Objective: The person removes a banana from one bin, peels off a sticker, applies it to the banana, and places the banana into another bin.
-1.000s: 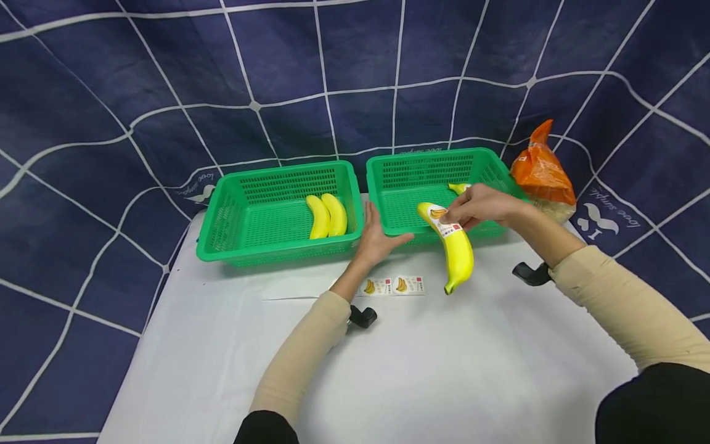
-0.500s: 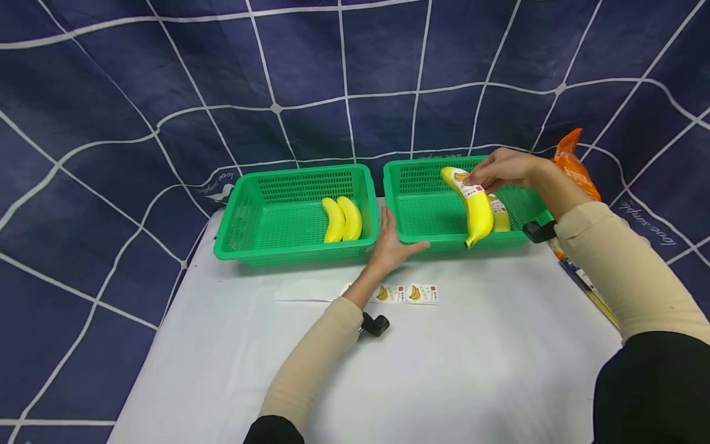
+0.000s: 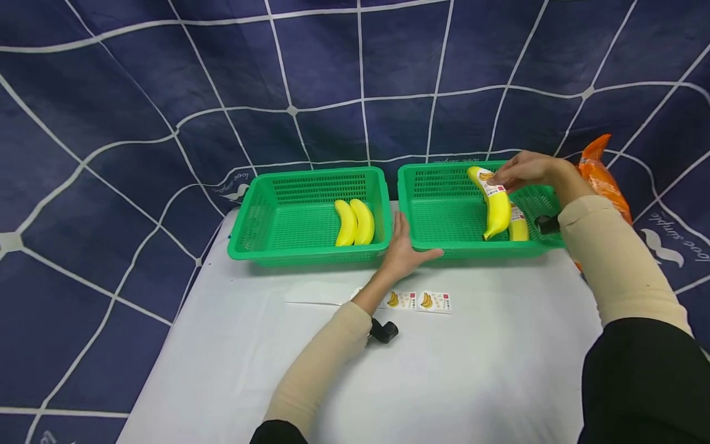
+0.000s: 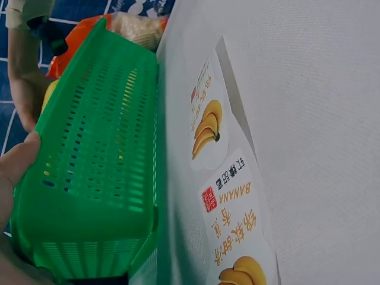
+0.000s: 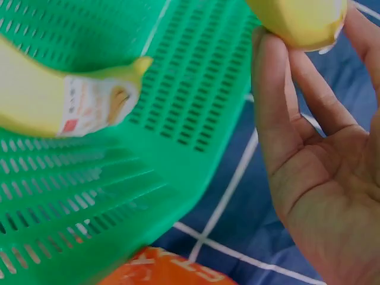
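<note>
My right hand (image 3: 524, 169) pinches a yellow banana (image 3: 497, 206) with a white label, tilted over the right green basket (image 3: 440, 228). In the right wrist view, thumb and fingertips press on that banana (image 5: 303, 21) at the top edge. Another labelled banana (image 5: 35, 89) lies inside the basket, partly behind the held one in the head view. My left hand (image 3: 403, 251) is at the right basket's near left corner, fingers extended and thumb spread along the front rim. On the table below it lies a strip of banana stickers (image 3: 432, 301), partly covered by the left forearm.
Left of it stands a second green basket (image 3: 288, 228) with two unlabelled bananas (image 3: 355, 223). An orange bag (image 3: 604, 179) sits beyond the right basket. A dark blue checked curtain (image 3: 327, 74) hangs behind the white table (image 3: 471, 370).
My right hand has carried the labelled banana back and right, from in front of the right basket to over it. The left hand keeps its place at the corner. The head view has shifted.
</note>
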The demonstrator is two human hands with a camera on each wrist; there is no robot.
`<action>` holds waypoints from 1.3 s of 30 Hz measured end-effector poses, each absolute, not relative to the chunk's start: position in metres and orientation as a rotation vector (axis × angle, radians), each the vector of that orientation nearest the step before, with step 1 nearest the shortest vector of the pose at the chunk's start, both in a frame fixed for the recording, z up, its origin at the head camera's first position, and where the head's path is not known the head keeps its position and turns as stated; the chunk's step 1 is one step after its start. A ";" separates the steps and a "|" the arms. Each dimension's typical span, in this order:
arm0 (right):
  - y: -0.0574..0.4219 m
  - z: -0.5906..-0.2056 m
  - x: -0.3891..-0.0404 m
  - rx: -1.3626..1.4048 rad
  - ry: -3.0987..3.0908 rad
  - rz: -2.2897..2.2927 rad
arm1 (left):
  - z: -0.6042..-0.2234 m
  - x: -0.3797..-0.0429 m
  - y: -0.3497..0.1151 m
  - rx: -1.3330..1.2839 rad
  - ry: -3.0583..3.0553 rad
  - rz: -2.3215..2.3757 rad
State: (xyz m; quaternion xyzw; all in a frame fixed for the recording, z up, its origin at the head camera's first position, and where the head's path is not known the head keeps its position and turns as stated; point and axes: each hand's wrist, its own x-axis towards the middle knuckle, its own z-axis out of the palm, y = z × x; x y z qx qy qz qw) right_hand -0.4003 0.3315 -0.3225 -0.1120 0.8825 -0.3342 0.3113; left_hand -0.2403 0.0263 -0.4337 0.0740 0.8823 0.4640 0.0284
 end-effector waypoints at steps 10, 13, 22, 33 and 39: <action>0.340 -0.355 -0.408 -0.312 2.316 -0.770 | -0.433 -0.233 0.027 0.226 2.710 1.439; 0.341 -0.362 -0.408 -0.305 2.325 -0.744 | -0.433 -0.233 0.029 0.225 2.728 1.427; 0.351 -0.372 -0.404 -0.272 2.273 -0.622 | -0.431 -0.233 0.043 0.304 2.775 1.313; 0.345 -0.387 -0.392 -0.166 2.259 -0.570 | -0.432 -0.227 0.050 0.317 2.755 1.328; 0.333 -0.388 -0.390 -0.193 2.246 -0.546 | -0.427 -0.226 0.049 0.319 2.757 1.347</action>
